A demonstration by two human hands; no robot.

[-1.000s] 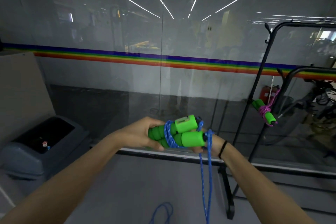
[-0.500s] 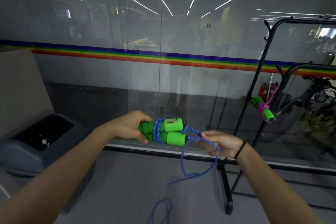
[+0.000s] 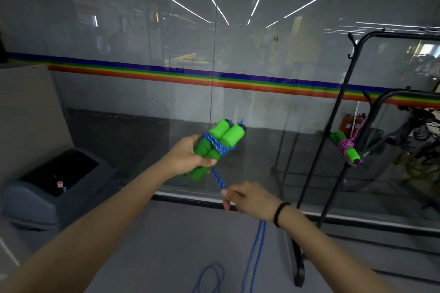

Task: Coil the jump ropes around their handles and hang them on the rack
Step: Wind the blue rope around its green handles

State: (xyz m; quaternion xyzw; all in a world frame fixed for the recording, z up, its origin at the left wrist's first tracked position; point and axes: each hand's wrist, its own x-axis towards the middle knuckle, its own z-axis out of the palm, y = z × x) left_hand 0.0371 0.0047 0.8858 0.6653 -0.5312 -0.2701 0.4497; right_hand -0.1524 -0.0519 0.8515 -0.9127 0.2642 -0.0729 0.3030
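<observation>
Left of the black rack (image 3: 298, 269), in front of the glass wall (image 3: 142, 31): two green handles (image 3: 223, 138) side by side, tilted with the far ends up and toward the rack. Gripped at the lower part by the left hand (image 3: 188, 162), fingers and thumb curled round both. Wound round their middle in several turns, the blue rope (image 3: 219, 179), then stretched straight down from the bundle to the right hand (image 3: 247, 200). Pinched there between thumb and bent fingers, lower than the handles and nearer the rack. Black wristband (image 3: 281, 213) on that wrist. Below the right hand, two blue strands hanging toward the floor (image 3: 166, 257), with a loose loop further left. Hanging on the rack by its pink cord: a second jump rope (image 3: 346, 150), its green grips bound together and tilted. Far left of the rack, by the glass: a grey bin (image 3: 28, 200) with a dark recessed top. In that recess, a small red-and-white thing (image 3: 59, 183) with a speck of blue just beside it; too small to tell what.
</observation>
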